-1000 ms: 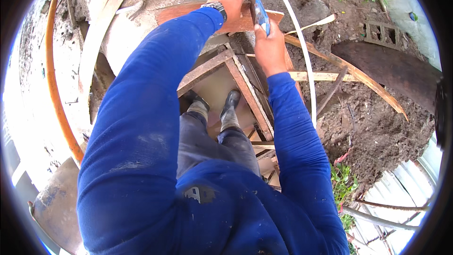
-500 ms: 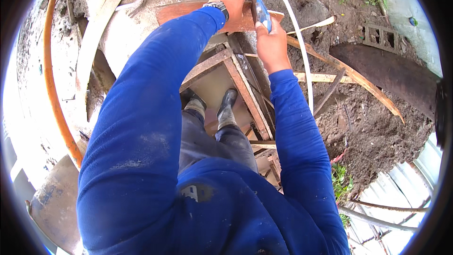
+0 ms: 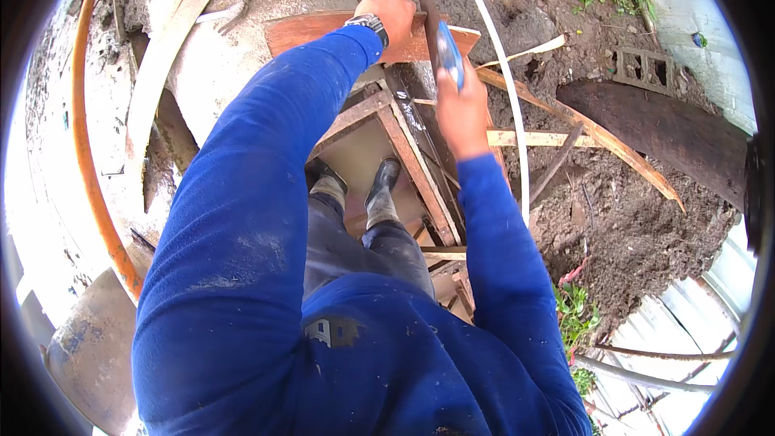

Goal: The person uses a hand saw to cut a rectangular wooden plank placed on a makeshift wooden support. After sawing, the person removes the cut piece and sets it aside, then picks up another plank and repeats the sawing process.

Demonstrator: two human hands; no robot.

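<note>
A reddish-brown wooden board (image 3: 303,31) lies across the top of a timber frame, and my left hand (image 3: 387,18) grips it near the middle, with a watch on that wrist. My right hand (image 3: 462,109) is closed round the blue handle of a handsaw (image 3: 429,12). The dark blade points away from me and crosses the board just right of my left hand. A short end of the board (image 3: 466,36) shows to the right of the blade. My left fingertips are hidden behind the board.
My boots stand in murky water inside the timber frame (image 3: 416,163). A white pipe (image 3: 502,64) curves along the right, beside loose wood strips (image 3: 622,157) on muddy soil. Leftward are a hammer (image 3: 232,13), a bent pale strip (image 3: 165,60) and an orange hose (image 3: 85,133).
My right hand has drawn the saw back a little toward me, its blade still across the board. My left hand keeps its place on the board.
</note>
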